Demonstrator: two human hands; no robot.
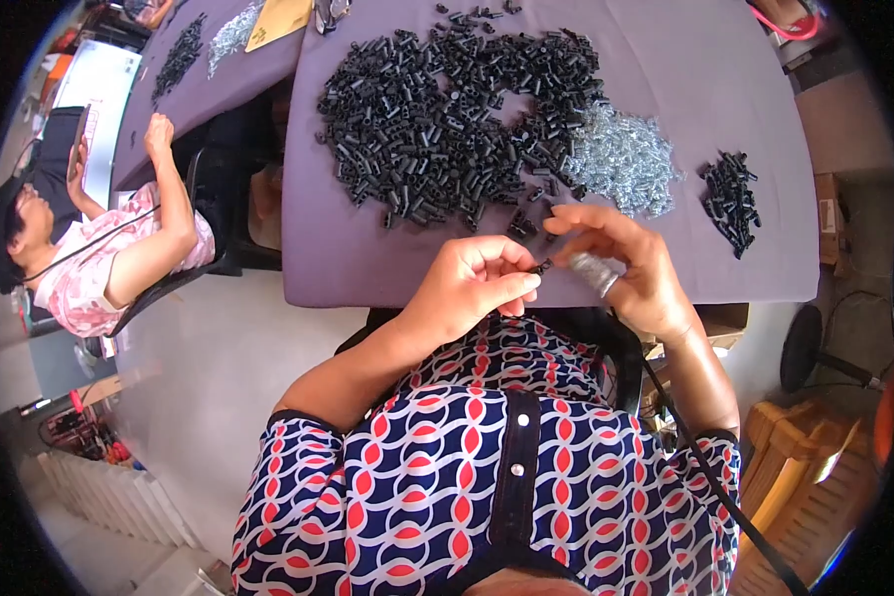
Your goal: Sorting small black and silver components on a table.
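Observation:
My left hand point(482, 281) pinches a small black plastic piece point(540, 267) between thumb and fingertips, just above the table's near edge. Close beside it on the right is my right hand point(626, 263), its fingers apart and a little blurred. Silvery tape point(596, 273) wraps one digit of that hand. I make out nothing held in it. Beyond both hands spreads a large heap of small black plastic pieces point(417, 129). A pile of small shiny silvery pieces point(621, 159) adjoins the heap's right side.
A smaller heap of black pieces point(731, 204) lies toward the right edge of the purple-covered table point(358, 268). At the left, another person point(119, 238) sits by a second table point(238, 84) bearing similar piles. A wooden chair point(795, 467) stands at lower right.

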